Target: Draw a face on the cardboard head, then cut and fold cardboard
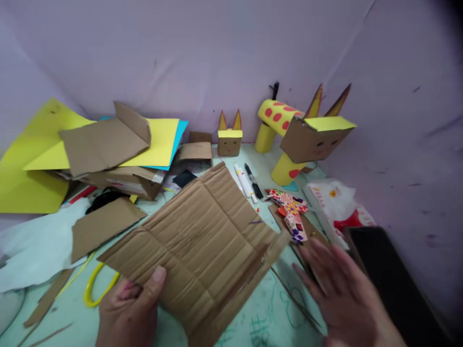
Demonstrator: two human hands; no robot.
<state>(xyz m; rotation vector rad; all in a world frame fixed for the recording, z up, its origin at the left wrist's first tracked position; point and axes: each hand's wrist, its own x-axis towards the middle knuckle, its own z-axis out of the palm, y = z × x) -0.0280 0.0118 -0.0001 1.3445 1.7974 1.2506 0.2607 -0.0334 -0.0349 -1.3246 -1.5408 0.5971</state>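
Note:
A creased brown cardboard sheet (202,246) is tilted above the table, its lower left edge pinched by my left hand (132,303), thumb on top. My right hand (340,289) is off to the right of the sheet, slightly blurred, with fingers stretched out and nothing in them. Just beyond my right fingers lies a glue gun wrapped in patterned paper (291,212), resting on a cardboard strip. The yellow loop of a scissors handle (94,289) shows beside my left hand.
Behind stand a spotted cardboard animal (307,140) and a small eared box (229,143). Yellow paper (164,140) and cardboard pieces (104,144) are piled at left. White markers (245,183) and a black pen (253,181) lie mid-table. A tissue pack (333,202) and dark phone (390,279) are at right.

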